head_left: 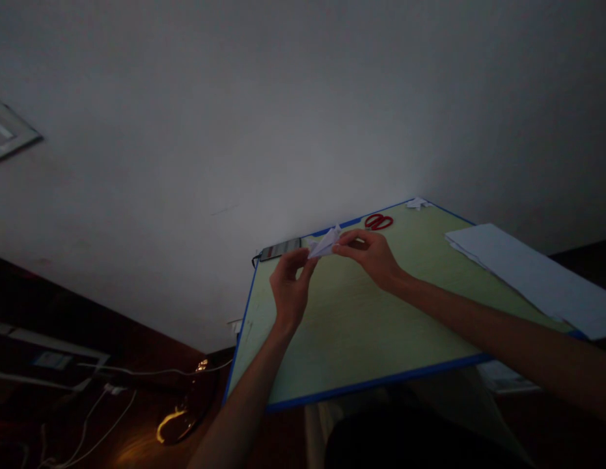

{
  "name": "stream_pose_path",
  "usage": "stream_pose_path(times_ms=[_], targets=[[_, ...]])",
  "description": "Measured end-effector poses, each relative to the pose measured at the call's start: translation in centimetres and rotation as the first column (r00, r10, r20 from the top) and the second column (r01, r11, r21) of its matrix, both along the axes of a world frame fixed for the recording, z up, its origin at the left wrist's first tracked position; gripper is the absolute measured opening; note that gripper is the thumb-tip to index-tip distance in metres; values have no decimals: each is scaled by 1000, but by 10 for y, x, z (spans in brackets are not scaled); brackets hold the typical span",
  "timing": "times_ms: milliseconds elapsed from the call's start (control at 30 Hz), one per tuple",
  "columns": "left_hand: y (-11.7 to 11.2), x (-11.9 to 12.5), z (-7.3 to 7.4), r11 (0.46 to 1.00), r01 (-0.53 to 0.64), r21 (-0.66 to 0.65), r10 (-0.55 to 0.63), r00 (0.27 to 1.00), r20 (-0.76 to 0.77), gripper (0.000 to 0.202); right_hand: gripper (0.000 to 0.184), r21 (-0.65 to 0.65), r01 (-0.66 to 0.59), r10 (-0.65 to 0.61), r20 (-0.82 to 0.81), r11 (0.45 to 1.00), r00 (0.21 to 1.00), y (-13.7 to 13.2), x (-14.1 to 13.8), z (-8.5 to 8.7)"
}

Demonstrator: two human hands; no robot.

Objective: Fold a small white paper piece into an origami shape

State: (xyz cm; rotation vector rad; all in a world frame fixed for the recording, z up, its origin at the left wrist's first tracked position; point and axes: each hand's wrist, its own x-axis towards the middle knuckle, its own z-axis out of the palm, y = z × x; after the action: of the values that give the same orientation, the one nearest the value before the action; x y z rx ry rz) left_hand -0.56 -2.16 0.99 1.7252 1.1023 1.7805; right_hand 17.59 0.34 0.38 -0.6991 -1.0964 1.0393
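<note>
A small folded piece of white paper (325, 243) is held just above the far part of a pale green table (351, 332) with a blue edge. My left hand (289, 288) pinches the paper's near left end with thumb and fingers. My right hand (370, 256) grips its right side, fingers curled over it. Both hands are closed on the paper.
Red-handled scissors (379, 222) lie at the table's far edge, with a crumpled paper scrap (418, 203) at the far corner. A stack of white sheets (532, 273) overhangs the right side. A phone (280, 249) lies at the far left corner. White cables (102, 404) run on the dark floor to the left.
</note>
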Motion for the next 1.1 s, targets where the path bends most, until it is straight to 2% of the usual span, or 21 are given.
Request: stream_pose_path(times_ms=[133,400,667,867,1100], targets=[[1,0,1,1000,-10,-7,10,999,47,34,33,-11,-16,15,-14,1000,1000,-1,-1,-1],[2,-1,2,997,-46,-55,48,998,42,32,33,8,-12,12,5,1000,1000,-2,-1,1],[3,-2,0,991,70,-115,-61,995,83,36,32,-27,26,-26,0,999,1000,1,1,0],[5,-2,0,990,26,-141,-15,997,75,31,33,-37,16,-16,2,999,1000,1,0,-1],[4,0,2,981,43,-191,-14,988,151,30,34,-51,-5,6,15,999,1000,1,1,-2]])
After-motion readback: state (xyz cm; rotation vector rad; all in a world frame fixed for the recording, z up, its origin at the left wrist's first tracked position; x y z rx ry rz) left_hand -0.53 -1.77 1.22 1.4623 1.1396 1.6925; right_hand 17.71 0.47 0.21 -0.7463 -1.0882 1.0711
